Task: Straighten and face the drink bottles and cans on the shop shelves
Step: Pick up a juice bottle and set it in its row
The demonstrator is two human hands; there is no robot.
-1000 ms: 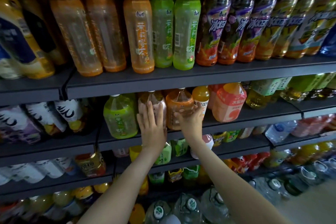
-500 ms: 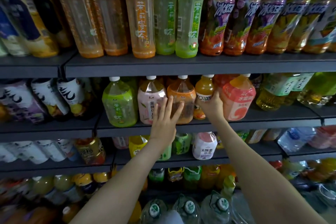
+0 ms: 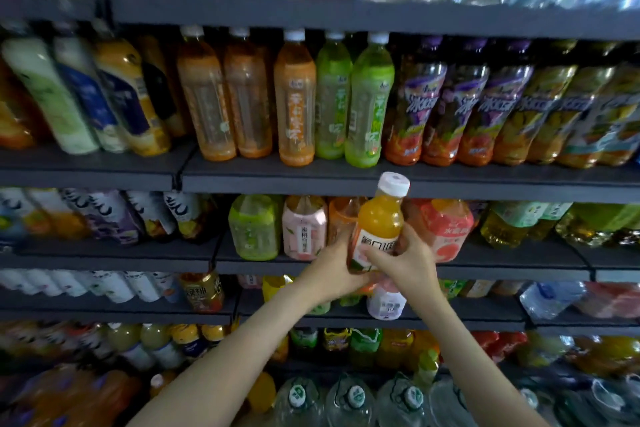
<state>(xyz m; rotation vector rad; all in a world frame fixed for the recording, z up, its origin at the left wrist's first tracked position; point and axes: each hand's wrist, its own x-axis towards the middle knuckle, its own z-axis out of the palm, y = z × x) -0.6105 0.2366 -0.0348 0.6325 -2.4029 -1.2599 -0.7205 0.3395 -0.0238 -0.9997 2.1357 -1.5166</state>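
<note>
Orange juice bottle (image 3: 379,222), centre frame, is gripped by left hand (image 3: 330,270) and right hand (image 3: 407,262), not yet shelved; two amber bottles (image 3: 206,104) above likely need facing.

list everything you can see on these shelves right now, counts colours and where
juice bottle: one, orange, white cap, held in front of the third row down
tall tea bottles: three, orange, second row, middle
tall green bottles: two, green, right of those
purple-capped bottles: three, purple labels, further right
squat bottle: one, green, third row
pink bottle: one, pink, right of it
water jugs: at least three, clear, bottom
shelves: several, dark grey
left hand: grips the juice bottle low
right hand: grips it too
</note>
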